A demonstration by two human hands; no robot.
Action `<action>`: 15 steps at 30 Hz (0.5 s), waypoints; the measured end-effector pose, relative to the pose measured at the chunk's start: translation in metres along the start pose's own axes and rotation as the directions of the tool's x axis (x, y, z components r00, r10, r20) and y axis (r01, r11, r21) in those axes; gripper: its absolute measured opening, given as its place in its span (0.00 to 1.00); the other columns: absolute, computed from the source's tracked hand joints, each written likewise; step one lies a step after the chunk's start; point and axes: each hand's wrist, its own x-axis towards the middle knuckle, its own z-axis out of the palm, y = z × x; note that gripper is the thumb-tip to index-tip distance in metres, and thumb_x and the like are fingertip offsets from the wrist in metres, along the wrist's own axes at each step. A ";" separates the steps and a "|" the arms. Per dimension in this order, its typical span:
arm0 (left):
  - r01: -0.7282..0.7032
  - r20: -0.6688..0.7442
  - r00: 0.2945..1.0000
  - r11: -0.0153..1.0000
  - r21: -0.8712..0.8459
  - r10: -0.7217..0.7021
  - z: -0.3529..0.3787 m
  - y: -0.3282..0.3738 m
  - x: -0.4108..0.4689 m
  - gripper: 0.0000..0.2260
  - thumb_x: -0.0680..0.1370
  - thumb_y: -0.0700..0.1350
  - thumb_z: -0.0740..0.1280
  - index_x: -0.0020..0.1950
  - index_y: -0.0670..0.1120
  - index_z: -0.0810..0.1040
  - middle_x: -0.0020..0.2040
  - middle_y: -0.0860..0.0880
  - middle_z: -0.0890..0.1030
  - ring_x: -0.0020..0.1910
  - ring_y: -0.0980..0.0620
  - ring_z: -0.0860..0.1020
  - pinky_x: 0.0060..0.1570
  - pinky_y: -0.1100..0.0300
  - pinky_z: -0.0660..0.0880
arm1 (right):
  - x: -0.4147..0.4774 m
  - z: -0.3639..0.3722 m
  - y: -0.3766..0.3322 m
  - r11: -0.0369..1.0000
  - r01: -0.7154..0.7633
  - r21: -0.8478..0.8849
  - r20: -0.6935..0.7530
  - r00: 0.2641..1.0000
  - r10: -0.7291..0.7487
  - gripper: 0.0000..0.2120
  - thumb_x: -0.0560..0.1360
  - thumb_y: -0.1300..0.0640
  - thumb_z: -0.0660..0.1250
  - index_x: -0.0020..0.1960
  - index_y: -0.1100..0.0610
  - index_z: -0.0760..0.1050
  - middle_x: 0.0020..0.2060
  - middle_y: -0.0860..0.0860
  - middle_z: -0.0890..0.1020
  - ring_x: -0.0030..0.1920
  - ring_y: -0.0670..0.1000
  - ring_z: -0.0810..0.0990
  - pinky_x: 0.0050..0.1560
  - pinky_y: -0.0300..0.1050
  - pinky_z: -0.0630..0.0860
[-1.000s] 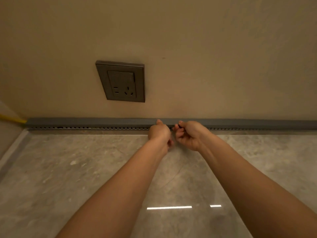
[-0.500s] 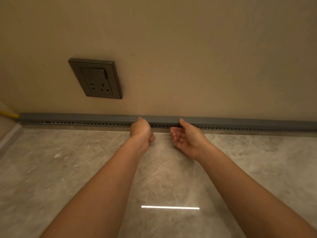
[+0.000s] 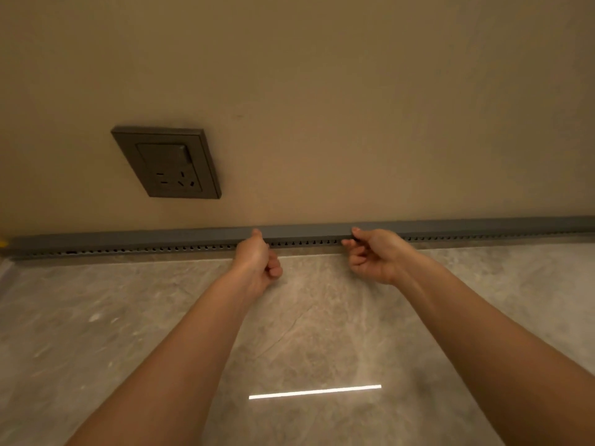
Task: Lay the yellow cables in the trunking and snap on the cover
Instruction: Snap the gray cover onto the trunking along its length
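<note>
A long grey trunking (image 3: 128, 249) with a slotted side runs along the foot of the wall. Its grey cover (image 3: 306, 231) lies on top along the whole visible length. My left hand (image 3: 257, 262) has its thumb on top of the cover and its fingers curled in front of the slots. A short way to the right, my right hand (image 3: 373, 255) pinches the cover's edge between thumb and fingertips. A bit of yellow cable (image 3: 3, 243) shows at the trunking's far left end; the rest is hidden inside.
A dark wall socket (image 3: 167, 162) sits on the beige wall above the trunking's left part. The grey marble-look floor (image 3: 128, 333) lies in front, with a bright light reflection (image 3: 314, 392) between my forearms.
My hands have moved apart along the cover. The right hand slid to the right and went from an open palm to pinching the cover's edge. The view shifted slightly.
</note>
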 end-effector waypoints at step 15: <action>-0.069 0.020 0.998 0.966 0.249 0.066 0.092 -0.032 -0.021 0.26 0.81 0.57 0.50 0.30 0.44 0.70 0.16 0.50 0.68 0.16 0.54 0.64 0.22 0.66 0.55 | 0.005 0.010 0.013 0.993 0.112 -0.033 -0.013 0.994 -0.112 0.15 0.81 0.62 0.53 0.35 0.60 0.64 0.25 0.53 0.66 0.10 0.43 0.58 0.13 0.29 0.53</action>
